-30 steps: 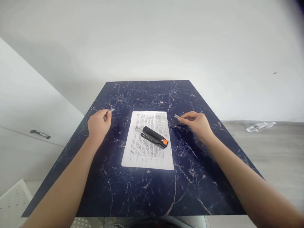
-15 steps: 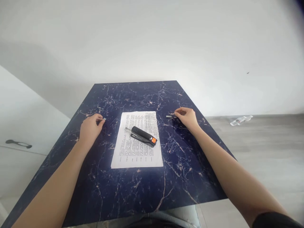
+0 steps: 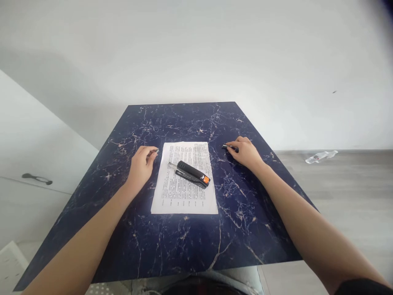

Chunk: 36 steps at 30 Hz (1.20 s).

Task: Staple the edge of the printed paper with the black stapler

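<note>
A black stapler (image 3: pixel 194 175) with an orange patch lies on the printed paper sheets (image 3: pixel 184 200), a thin metal rod sticking out of its far left end. My left hand (image 3: pixel 142 164) is closed in a pinch at the left edge of the paper. Between its thumb and finger shows the tip of a small silvery piece (image 3: pixel 157 151), which looks like a strip of staples. To the right of the paper, my right hand (image 3: pixel 245 152) pinches a small dark object (image 3: pixel 227 146) with a silvery part, close to the tabletop. The fingers partly hide it.
The dark blue marble-patterned table (image 3: pixel 184 241) reaches back to a white wall. On the floor at the right lies a clear plastic wrapper (image 3: pixel 321 157). A white cabinet with a dark handle (image 3: pixel 37 179) stands on the left.
My left hand has moved right to the paper's edge, still pinching the small silvery piece. My right hand stays at the dark object, its fingers shifted slightly. The whole view has shifted a little.
</note>
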Motion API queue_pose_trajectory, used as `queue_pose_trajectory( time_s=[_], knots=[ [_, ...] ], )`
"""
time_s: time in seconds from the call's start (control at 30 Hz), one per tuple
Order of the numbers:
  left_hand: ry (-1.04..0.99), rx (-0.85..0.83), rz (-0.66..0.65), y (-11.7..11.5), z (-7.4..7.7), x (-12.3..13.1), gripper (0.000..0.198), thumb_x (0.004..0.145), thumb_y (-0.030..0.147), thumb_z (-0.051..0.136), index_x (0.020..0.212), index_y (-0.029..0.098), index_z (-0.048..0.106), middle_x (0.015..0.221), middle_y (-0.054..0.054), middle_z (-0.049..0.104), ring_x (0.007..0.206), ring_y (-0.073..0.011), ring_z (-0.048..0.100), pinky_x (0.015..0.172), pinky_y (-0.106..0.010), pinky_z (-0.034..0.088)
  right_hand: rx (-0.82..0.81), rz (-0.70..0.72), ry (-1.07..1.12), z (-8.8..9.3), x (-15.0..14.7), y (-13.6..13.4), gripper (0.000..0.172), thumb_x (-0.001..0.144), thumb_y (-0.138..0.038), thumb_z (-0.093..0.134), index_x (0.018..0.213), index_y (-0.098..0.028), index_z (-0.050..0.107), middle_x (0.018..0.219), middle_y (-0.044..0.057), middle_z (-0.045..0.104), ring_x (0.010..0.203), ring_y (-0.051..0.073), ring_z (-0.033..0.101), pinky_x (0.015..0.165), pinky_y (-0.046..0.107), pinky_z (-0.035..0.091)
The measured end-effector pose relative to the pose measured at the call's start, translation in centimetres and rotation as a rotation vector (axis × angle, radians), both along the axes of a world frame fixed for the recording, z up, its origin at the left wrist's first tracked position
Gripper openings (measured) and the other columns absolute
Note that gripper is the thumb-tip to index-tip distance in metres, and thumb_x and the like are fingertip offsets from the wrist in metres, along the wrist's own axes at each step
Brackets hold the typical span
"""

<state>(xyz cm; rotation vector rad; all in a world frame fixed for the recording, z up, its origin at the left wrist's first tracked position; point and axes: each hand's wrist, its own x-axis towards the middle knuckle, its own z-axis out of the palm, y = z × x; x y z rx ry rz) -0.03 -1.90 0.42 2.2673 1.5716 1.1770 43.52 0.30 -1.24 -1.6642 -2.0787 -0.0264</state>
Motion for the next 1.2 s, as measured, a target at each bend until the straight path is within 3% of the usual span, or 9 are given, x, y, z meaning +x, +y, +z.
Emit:
queue_pose_trajectory(
  time_s=[0.23, 0.5, 0.7, 0.8, 0.93, 1.03, 1.13, 1.2],
  knots=[
    [-0.084, -0.033, -0.051, -1.1, 0.3, 1.0, 0.026, 0.107, 0.032, 0.049, 0.120, 0.020, 0.068, 0.104, -0.007, 0.080, 0.097, -0.0216, 0.075, 0.091, -0.039, 0.058, 0.039, 0.150, 0.115, -0.1, -0.7, -0.2, 0.025, 0.094, -0.031, 0.060, 0.104, -0.022, 0.081, 0.104, 0.010, 0.073, 0.097, 0.028, 0.066, 0.092, 0.043, 0.054],
    [-0.035, 0.024, -0.202, -1.5, 0.2, 1.7, 0.022, 0.104, 0.028, 0.061, 0.121, 0.020, 0.072, 0.110, -0.008, 0.078, 0.091, -0.0188, 0.075, 0.086, -0.036, 0.061, 0.094, -0.125, 0.085, -0.5, 0.4, 0.6, 0.022, 0.089, -0.027, 0.062, 0.091, -0.021, 0.083, 0.098, 0.010, 0.078, 0.093, 0.030, 0.067, 0.089, 0.046, 0.054],
    [-0.014, 0.067, -0.293, -1.9, 0.5, 2.0, 0.016, 0.102, 0.028, 0.065, 0.112, 0.023, 0.076, 0.106, -0.007, 0.080, 0.096, -0.0189, 0.076, 0.087, -0.036, 0.063, 0.102, -0.050, 0.003, -0.3, -0.1, 0.3, 0.037, 0.095, -0.027, 0.054, 0.118, -0.016, 0.081, 0.119, 0.014, 0.076, 0.109, 0.035, 0.064, 0.099, 0.053, 0.053],
    [-0.022, 0.072, -0.312, -1.9, 0.6, 2.0, 0.018, 0.103, 0.029, 0.065, 0.114, 0.024, 0.078, 0.105, -0.007, 0.081, 0.094, -0.0186, 0.077, 0.084, -0.035, 0.064, 0.182, -0.044, 0.088, 0.9, -1.8, -0.9, 0.034, 0.096, -0.025, 0.055, 0.118, -0.017, 0.080, 0.119, 0.014, 0.076, 0.111, 0.035, 0.065, 0.100, 0.054, 0.054],
    [-0.058, 0.060, -0.356, -1.9, 0.6, 2.1, 0.019, 0.102, 0.027, 0.065, 0.114, 0.025, 0.080, 0.106, -0.006, 0.081, 0.094, -0.0181, 0.078, 0.084, -0.035, 0.065, 0.162, 0.159, 0.277, 2.4, -6.1, -3.7, 0.025, 0.099, -0.028, 0.058, 0.107, -0.023, 0.081, 0.106, 0.010, 0.078, 0.102, 0.030, 0.070, 0.098, 0.052, 0.056],
    [-0.089, 0.073, -0.361, -1.8, 0.6, 2.1, 0.017, 0.101, 0.025, 0.068, 0.111, 0.025, 0.081, 0.105, -0.006, 0.082, 0.093, -0.0181, 0.078, 0.086, -0.036, 0.066, 0.044, 0.318, 0.418, 3.0, -9.6, -6.2, 0.022, 0.099, -0.035, 0.064, 0.113, -0.025, 0.079, 0.113, 0.008, 0.078, 0.109, 0.029, 0.071, 0.097, 0.053, 0.058],
    [-0.097, 0.068, -0.346, -1.9, 0.7, 2.2, 0.014, 0.098, 0.026, 0.071, 0.106, 0.026, 0.083, 0.104, -0.005, 0.083, 0.093, -0.0181, 0.078, 0.087, -0.037, 0.066, -0.093, 0.437, 0.421, 2.9, -11.9, -7.9, 0.050, 0.090, -0.047, 0.079, 0.134, -0.024, 0.071, 0.131, 0.012, 0.074, 0.123, 0.034, 0.067, 0.103, 0.058, 0.056],
    [-0.096, 0.065, -0.351, -1.9, 0.8, 2.3, 0.013, 0.098, 0.027, 0.072, 0.103, 0.026, 0.083, 0.104, -0.005, 0.082, 0.093, -0.0181, 0.078, 0.088, -0.037, 0.066, -0.142, 0.497, 0.389, 2.5, -12.7, -8.4, 0.059, 0.088, -0.046, 0.081, 0.140, -0.023, 0.066, 0.133, 0.013, 0.073, 0.120, 0.033, 0.069, 0.100, 0.055, 0.058]
  ],
)
